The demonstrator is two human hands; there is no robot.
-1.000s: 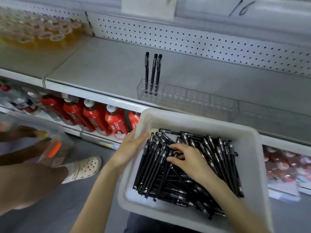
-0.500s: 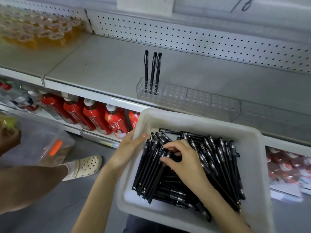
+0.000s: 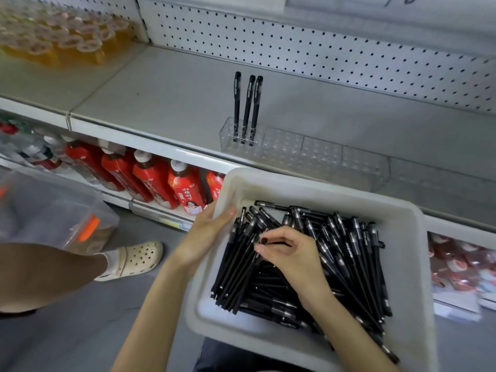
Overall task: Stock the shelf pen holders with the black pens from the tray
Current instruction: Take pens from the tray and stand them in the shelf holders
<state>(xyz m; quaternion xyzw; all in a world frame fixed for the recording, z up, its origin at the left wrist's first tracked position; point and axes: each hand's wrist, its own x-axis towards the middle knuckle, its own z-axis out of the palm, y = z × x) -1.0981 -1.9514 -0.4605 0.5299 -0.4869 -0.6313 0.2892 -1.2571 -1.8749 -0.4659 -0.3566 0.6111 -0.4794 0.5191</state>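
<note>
Since half a second ago the fingers of the right hand (image 3: 292, 259) have been drawn in over the heap. One black pen (image 3: 277, 243) now appears to be pinched in its grip between thumb and fingertips, barely raised from the rest, so a fourth pen is judged ready to be carried to the shelf (image 3: 161, 103). The white tray (image 3: 322, 189) is held at its left rim by the left hand (image 3: 206, 234), the thumb hooked inside. Three pens (image 3: 248, 108) are counted upright in the leftmost pen holder (image 3: 228, 138). At least four clear holders are seen in a row, the others unfilled. The heap of pens (image 3: 349, 253) in the tray is too dense to be counted.
</note>
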